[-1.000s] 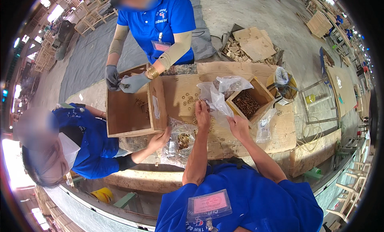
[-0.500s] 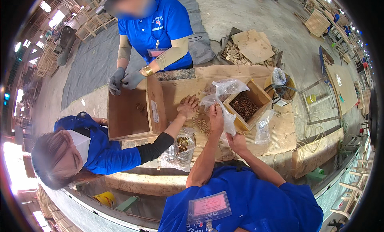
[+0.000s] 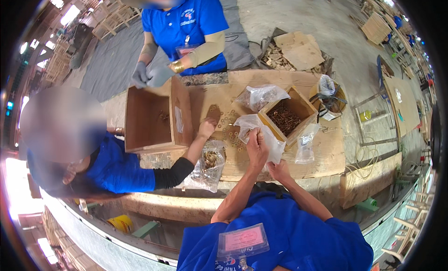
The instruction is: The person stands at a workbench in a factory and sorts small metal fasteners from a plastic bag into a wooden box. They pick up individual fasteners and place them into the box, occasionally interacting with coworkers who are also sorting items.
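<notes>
Left hand (image 3: pixel 257 147) w/ grip pinching clear crumpled plastic bag (image 3: pixel 261 131) over cardboard-covered surface (image 3: pixel 326 152); right hand (image 3: pixel 279 168) grips bag's lower edge, beside small wooden box of dark screws (image 3: pixel 284 117).

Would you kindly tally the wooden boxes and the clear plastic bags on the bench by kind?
Wooden boxes: 2, a large box and a small box of screws
Clear plastic bags: 5, including the held bag
Total: 7
</notes>
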### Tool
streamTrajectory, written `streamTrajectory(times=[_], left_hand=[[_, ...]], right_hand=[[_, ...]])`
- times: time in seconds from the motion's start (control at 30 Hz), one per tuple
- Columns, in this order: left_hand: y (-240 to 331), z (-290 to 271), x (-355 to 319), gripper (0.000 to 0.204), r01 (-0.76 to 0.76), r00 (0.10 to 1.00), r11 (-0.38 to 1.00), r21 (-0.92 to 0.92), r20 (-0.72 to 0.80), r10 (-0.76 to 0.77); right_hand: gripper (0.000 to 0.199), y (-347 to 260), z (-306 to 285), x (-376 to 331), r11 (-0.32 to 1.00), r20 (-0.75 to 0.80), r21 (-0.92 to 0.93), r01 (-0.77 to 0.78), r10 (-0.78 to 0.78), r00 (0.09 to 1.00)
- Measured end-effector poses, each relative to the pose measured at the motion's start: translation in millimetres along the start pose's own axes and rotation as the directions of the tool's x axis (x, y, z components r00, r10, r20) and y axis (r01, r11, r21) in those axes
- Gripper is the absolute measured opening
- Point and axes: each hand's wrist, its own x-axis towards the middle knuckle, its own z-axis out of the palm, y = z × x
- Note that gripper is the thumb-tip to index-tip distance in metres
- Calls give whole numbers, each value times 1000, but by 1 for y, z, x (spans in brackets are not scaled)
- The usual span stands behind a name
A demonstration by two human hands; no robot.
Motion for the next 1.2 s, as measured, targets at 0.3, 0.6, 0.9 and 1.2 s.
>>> streamTrajectory(times=[0.3, 0.6, 0.9, 1.2], left_hand=[[26, -62, -26, 14, 87, 980, 994, -73, -172, -99], [23, -147, -11, 15, 174, 865, 836, -521, -325, -382], [-30, -233, -8, 44, 305, 775, 332, -892, 30, -632], [-68, -231, -30, 56, 32, 980, 603, -797, -93, -175]], right_hand=[[27, -58, -33, -15, 942, 346, 332, -42, -80, 935], [40, -43, 17, 41, 223, 927, 374, -900, -59, 371], [40, -115, 106, 63, 97, 880, 420, -902, -285, 379], [16, -152, 88, 86, 814, 579, 543, -208, -183, 794]])
